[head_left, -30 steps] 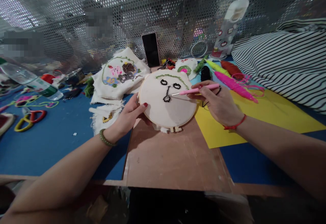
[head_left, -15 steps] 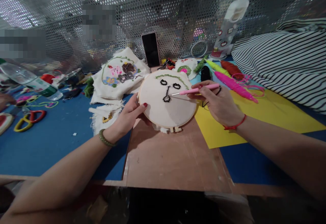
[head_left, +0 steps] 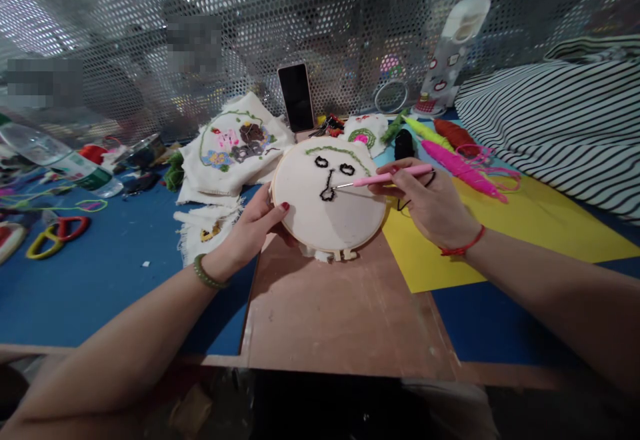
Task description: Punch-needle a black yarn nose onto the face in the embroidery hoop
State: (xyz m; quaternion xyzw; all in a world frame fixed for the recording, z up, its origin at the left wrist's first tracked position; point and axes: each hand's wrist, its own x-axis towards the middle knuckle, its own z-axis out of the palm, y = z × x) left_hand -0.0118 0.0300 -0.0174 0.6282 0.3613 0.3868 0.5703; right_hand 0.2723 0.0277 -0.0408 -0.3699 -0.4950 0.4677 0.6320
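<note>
My left hand (head_left: 260,219) grips the left rim of a round embroidery hoop (head_left: 330,227), thumb on the front and the other fingers partly hidden behind. White cloth is stretched in the hoop, with a black stitched face shape and a green arc along its top. Between the fingers of my right hand (head_left: 425,197) is a pink punch needle (head_left: 385,177). Its metal tip points left and meets the cloth beside the black loop at the lower middle. Dark yarn trails from the pen's back end around my right hand.
Embroidered cloths (head_left: 235,140) lie left of the hoop, scissors (head_left: 57,237) and a plastic bottle (head_left: 65,160) farther left. A phone (head_left: 296,97) leans at the back. Yarn bundles (head_left: 463,170) rest on yellow paper (head_left: 540,227); striped fabric (head_left: 550,120) and a tall cup (head_left: 445,60) stand right.
My hands, the hoop and the punch needle hold almost the same position. At the far left edge, another person's hand has gone out of view.
</note>
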